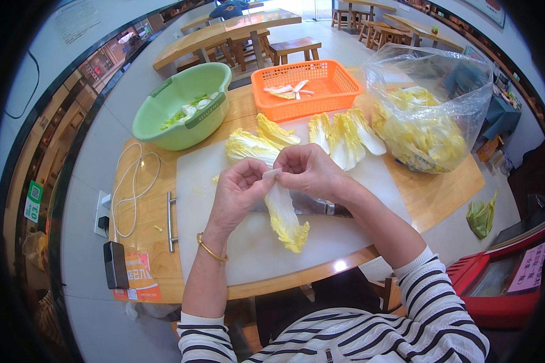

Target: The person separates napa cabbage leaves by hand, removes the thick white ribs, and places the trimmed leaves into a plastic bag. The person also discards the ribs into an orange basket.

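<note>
Between my left hand (241,190) and my right hand (312,172), a napa cabbage leaf (285,218) is pinched at its white stem end, its yellow frilled tip hanging towards me. Both hands have thumb and fingers closed on this end, over a white cutting board (236,258). A knife (306,204) lies on the board behind the leaf, its blade and handle partly covered by the leaf and my right arm. Just beyond my hands rests a cabbage head (250,146), with a loose leaf (274,131) beside it. Several separate cabbage leaves (345,138) lie at the board's far right.
A green basin (163,104) with cut vegetables stands far left, and an orange plastic basket (306,106) with leaf pieces at the back. At right is a clear plastic bag (431,122) of cabbage. A white cable (136,195), power bank (114,265) and metal handle (170,222) are left.
</note>
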Available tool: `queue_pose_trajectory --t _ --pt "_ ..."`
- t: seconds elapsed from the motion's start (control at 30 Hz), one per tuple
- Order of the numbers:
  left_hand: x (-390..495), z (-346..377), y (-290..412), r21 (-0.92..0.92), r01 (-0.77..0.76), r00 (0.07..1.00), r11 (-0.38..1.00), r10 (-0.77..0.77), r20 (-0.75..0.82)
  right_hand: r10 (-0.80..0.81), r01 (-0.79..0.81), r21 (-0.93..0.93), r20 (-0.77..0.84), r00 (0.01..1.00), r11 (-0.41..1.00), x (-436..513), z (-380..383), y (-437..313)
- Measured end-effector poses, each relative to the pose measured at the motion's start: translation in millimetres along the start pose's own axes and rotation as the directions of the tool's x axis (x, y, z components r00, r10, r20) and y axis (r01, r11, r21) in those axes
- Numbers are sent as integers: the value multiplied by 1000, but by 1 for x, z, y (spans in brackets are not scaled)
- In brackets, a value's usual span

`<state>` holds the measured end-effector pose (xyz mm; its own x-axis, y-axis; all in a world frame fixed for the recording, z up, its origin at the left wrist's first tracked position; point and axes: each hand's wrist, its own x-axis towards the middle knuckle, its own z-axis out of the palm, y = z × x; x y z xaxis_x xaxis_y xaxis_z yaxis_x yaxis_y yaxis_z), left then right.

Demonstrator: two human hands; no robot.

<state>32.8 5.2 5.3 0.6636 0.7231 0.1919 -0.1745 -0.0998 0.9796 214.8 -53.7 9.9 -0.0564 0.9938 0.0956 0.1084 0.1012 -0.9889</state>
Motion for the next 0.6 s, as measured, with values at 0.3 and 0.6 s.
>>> queue_pose_trajectory --t 0.3,0.6 --pt "-3 -1 6 -100 -4 999 995 8 40 61 -100 311 131 989 945 -1 -6 -4" --pt "0 -5 0 -66 -17 999 998 15 -35 83 -84 70 17 996 994 2 1 0"
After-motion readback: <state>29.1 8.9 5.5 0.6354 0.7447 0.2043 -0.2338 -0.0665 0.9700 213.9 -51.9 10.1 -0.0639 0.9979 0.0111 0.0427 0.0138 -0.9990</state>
